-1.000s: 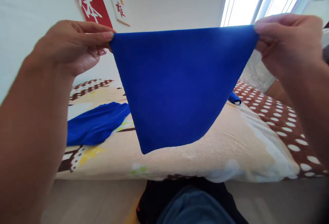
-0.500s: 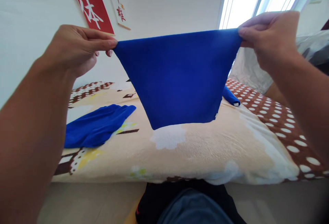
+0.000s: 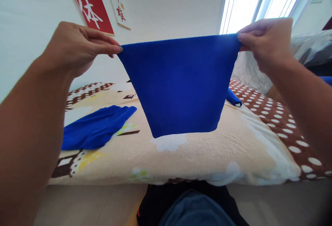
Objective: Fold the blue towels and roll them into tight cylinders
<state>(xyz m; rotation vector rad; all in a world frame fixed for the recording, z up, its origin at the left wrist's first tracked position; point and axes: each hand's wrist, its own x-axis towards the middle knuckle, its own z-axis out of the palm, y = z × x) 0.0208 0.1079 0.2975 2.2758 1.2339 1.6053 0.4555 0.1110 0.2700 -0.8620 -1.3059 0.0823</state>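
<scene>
A blue cloth (image 3: 178,87) hangs stretched between my two hands, its top edge nearly straight and its lower edge above the bed. My left hand (image 3: 80,48) pinches its upper left corner between thumb and fingers. At the upper right corner, my right hand (image 3: 264,43) grips it the same way. On the bed to the left lies a second blue cloth (image 3: 100,127), spread loosely with soft wrinkles. Behind the hanging cloth's right side, a rolled blue cloth (image 3: 233,98) with a small white tag shows in part.
The bed carries a cream patterned blanket (image 3: 207,157) with a brown polka-dot border (image 3: 293,139). Clear plastic sheeting (image 3: 252,70) covers something at the right. A red wall scroll (image 3: 90,8) hangs at the back left, and a window (image 3: 243,5) is at the back right.
Both hands have moved slightly closer together, and the held cloth hangs a little lower. The small white tag at its lower right corner no longer shows.
</scene>
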